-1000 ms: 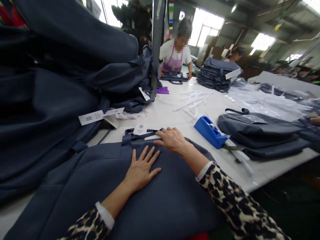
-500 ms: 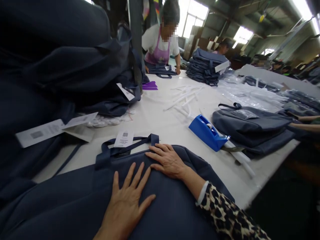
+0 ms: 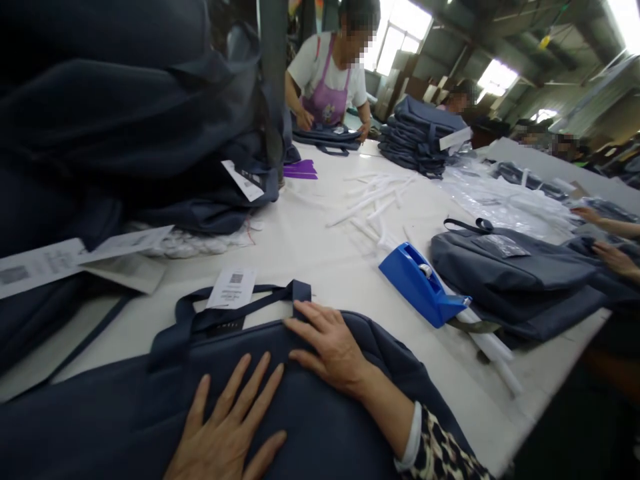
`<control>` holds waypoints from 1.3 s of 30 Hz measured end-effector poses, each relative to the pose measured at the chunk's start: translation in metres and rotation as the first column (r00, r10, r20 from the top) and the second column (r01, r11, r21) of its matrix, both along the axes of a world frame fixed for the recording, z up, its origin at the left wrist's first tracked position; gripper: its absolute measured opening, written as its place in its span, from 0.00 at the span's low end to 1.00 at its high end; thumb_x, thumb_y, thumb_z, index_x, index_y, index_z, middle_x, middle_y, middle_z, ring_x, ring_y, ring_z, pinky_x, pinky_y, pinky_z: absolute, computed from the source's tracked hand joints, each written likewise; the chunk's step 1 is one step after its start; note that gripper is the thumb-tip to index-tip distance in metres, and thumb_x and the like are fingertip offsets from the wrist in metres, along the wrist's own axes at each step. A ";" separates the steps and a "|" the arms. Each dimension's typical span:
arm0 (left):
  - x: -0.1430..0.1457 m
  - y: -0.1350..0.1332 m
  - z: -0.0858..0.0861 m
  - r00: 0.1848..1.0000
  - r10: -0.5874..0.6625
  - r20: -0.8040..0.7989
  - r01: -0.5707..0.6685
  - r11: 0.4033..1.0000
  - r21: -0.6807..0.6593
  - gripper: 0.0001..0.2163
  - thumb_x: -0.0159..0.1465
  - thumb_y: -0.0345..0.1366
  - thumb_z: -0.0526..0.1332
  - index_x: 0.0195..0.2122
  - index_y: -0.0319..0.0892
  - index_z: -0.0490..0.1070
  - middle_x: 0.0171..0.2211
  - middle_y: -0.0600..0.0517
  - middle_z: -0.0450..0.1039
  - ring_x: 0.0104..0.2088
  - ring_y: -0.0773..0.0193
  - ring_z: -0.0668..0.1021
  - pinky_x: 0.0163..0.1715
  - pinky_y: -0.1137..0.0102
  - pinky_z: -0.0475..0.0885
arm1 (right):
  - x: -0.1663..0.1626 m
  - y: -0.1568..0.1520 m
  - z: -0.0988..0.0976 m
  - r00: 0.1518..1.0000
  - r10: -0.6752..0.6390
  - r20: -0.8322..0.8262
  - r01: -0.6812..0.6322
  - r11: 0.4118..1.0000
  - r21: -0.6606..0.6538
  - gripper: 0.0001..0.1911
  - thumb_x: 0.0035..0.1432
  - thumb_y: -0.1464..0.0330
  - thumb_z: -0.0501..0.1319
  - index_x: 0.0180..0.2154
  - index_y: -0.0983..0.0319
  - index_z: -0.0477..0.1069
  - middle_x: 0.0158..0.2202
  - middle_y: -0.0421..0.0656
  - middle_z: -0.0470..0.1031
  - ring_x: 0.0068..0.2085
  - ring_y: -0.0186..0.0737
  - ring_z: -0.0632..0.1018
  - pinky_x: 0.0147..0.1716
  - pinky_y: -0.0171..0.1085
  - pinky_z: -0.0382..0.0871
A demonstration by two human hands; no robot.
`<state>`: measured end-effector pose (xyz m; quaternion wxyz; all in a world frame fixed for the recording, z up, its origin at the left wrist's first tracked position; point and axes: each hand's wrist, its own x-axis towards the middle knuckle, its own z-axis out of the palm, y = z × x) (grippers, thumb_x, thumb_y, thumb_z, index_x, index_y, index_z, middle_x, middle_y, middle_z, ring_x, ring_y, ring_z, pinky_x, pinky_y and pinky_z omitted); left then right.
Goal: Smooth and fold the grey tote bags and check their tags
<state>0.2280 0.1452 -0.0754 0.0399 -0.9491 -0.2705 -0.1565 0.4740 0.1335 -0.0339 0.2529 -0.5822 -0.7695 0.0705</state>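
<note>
far left: heaped dark bags (image 3: 125, 113) leaning over the white table (image 3: 320, 247), paper tags (image 3: 45, 263) hanging out. near centre: left hand (image 3: 225, 433) lying flat, fingers spreading wide, gripping nothing, pressing on the navy bag (image 3: 310, 427) at the near table edge. right hand (image 3: 330, 347) resting open, just beside the bag's handle (image 3: 235, 313) and its tag (image 3: 233, 288). right: blue tape dispenser (image 3: 417, 283) sitting near a second bag (image 3: 515, 280).

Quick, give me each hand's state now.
Left hand: open, flat on the dark navy fabric bag, holding nothing.
Right hand: open, palm down on it, holding nothing.
</note>
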 end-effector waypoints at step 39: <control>0.129 0.027 0.112 0.945 -0.307 0.114 0.324 0.819 -0.474 0.04 0.66 0.35 0.61 0.42 0.45 0.70 0.37 0.54 0.77 0.38 0.61 0.77 0.40 0.68 0.63 | 0.076 -0.107 0.028 0.960 -0.277 -0.036 0.278 0.960 0.022 0.13 0.68 0.60 0.55 0.33 0.58 0.67 0.32 0.41 0.72 0.34 0.41 0.73 0.32 0.38 0.63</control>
